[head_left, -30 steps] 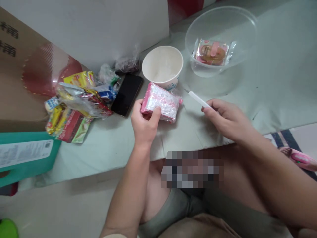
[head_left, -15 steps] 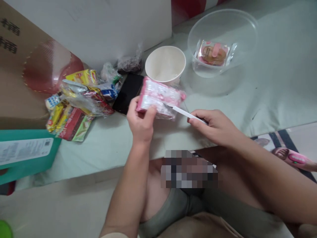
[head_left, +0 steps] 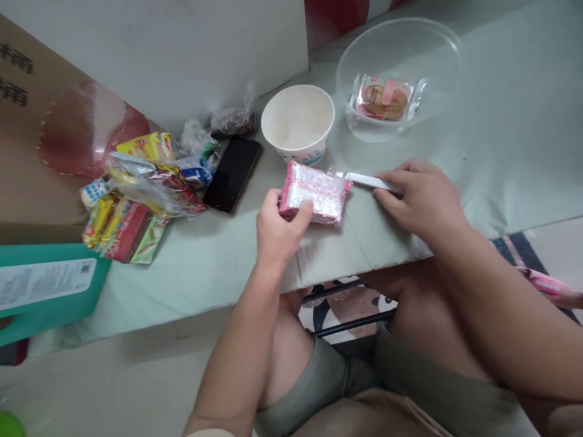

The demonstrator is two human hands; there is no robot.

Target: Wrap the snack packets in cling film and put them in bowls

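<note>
My left hand [head_left: 280, 227] is closed around the left end of a pink-and-white packet [head_left: 316, 193] in shiny clear wrap, thumb on top. My right hand [head_left: 423, 197] grips a white-handled utility knife [head_left: 376, 181], pointing left. The knife's tip is at the packet's upper right corner, where a bit of clear film shows; whether it touches the packet I cannot tell. Just behind the packet stands a white paper bowl [head_left: 298, 118] with a blue print low on its side.
A black phone [head_left: 233, 174] lies left of the bowl, beside a pile of snack packets [head_left: 150, 185]. A clear plastic bowl [head_left: 405, 45] holds a wrapped snack [head_left: 386, 100]. Boxes stand behind; a teal folder-like item [head_left: 45, 285] sits at the table's left edge.
The knife has moved from the packet's middle to its upper right corner, with my right hand shifting right and up. My left hand has moved the packet slightly right and down, uncovering the phone.
</note>
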